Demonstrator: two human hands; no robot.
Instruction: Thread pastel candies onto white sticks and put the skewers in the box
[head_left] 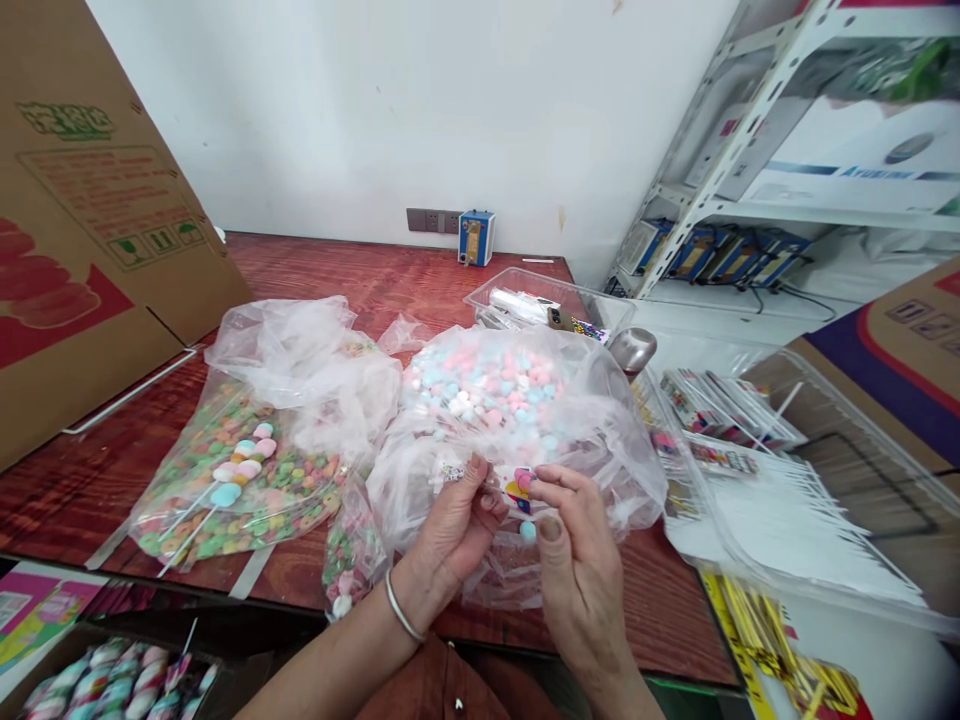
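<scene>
My left hand (463,522) pinches a small clear plastic wrapper (519,491) with a colourful print, thumb against the fingers. My right hand (581,560) is at the wrapper's other side; its fingertips seem to touch the printed edge, and the thumb stands apart from them. A light blue marshmallow ball (528,531) shows just below the wrapper, near the right thumb. Behind both hands lies a big open plastic bag of pink, white and blue marshmallow balls (487,385). To the left, two marshmallow skewers (238,470) rest on a bag of coloured cereal rings (300,490).
A small bag of coloured pieces (351,550) lies at the front edge. Right of the table stands a clear bin of white sticks (795,510), with gold twist ties (787,640) below. A metal scoop (634,350) and clear tray (585,300) sit behind. A carton (97,200) stands left.
</scene>
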